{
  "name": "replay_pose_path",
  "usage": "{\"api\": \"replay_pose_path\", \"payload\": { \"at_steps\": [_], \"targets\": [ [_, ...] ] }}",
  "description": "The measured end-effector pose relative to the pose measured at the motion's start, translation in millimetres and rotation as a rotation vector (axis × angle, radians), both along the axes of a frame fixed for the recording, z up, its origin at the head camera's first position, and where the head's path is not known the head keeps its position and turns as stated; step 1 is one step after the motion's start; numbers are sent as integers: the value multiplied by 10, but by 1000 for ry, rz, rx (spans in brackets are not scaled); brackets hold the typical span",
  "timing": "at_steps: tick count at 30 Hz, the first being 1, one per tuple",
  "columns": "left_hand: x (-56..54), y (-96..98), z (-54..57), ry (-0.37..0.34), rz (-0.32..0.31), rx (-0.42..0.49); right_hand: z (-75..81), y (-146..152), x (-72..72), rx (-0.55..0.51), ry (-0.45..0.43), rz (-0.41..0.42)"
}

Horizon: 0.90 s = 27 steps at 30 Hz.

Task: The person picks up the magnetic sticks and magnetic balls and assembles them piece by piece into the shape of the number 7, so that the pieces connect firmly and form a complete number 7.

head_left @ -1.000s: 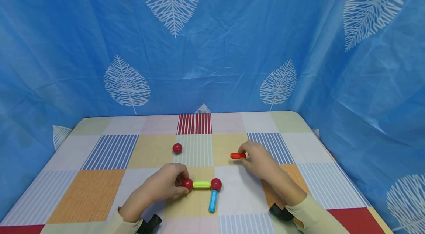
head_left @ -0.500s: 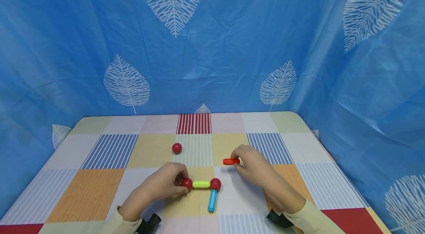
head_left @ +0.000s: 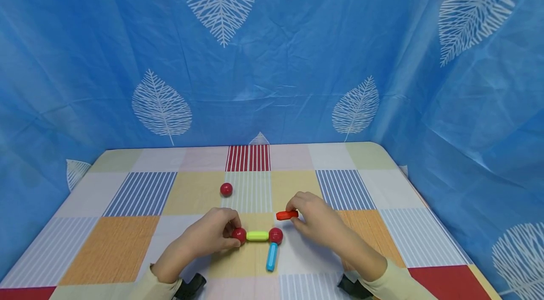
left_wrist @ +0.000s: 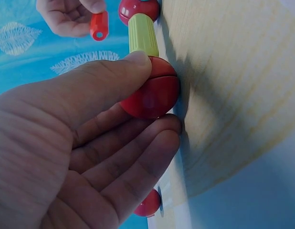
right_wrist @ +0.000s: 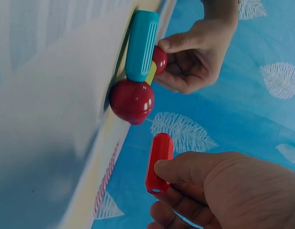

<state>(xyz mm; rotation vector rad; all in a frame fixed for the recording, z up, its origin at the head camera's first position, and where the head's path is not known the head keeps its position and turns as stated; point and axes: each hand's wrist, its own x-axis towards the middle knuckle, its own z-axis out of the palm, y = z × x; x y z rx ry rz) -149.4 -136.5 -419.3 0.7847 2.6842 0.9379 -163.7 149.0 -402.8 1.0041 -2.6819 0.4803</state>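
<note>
Red rod [head_left: 285, 215] is closer now, just beyond right ball [head_left: 276, 235]; we see right hand [head_left: 318, 220] pinching it, fingers closed, left hand [head_left: 208, 235] gripping left ball [head_left: 241, 235]. Rod looks light, stiff; hold mid-length.

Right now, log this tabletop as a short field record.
left grip: holds the end red ball
right grip: pinches the red rod, raised off the patchwork tabletop
yellow-green rod: joins the end red ball to the corner red ball
blue rod: runs from the corner red ball toward the person
loose red ball: on the patchwork tabletop, beyond the left grip
</note>
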Motion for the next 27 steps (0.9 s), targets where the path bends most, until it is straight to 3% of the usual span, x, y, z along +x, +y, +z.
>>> {"api": "replay_pose_path", "payload": {
  "at_steps": [12, 27],
  "targets": [
    [1, 7, 17, -4, 7, -11, 16, -121, 128, 26, -45, 55],
    [-12, -9, 0, 7, -10, 4, -69, -314, 324, 47, -76, 196]
  ]
}}
